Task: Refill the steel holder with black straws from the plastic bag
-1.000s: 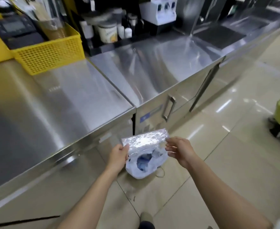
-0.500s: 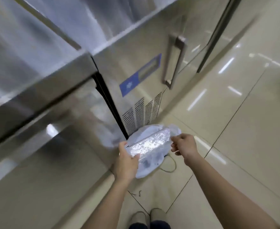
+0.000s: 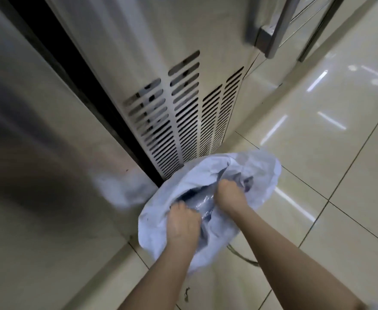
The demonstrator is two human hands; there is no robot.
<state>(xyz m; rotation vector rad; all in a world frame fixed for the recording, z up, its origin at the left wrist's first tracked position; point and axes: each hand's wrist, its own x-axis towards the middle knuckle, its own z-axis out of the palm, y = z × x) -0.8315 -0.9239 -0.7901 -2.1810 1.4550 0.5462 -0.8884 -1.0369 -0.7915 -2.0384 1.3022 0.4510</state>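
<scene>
Your left hand (image 3: 183, 224) and right hand (image 3: 229, 195) both reach into a pale crumpled plastic bag (image 3: 259, 175) low on the tiled floor (image 3: 317, 220), just beside the vented steel cabinet (image 3: 183, 108). The fingers of both are buried in the folds — you cannot tell whether they grip anything. Something shiny, perhaps clear wrapping, shows between your hands; motion blur smears the rest — no straws are discernible.

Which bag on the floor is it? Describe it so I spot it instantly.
Find the slotted vent panel low on the steel cabinet. Directly below it, on the tiled floor, sits the pale blue plastic bag: the only crumpled soft thing there, with both hands inside.
</scene>
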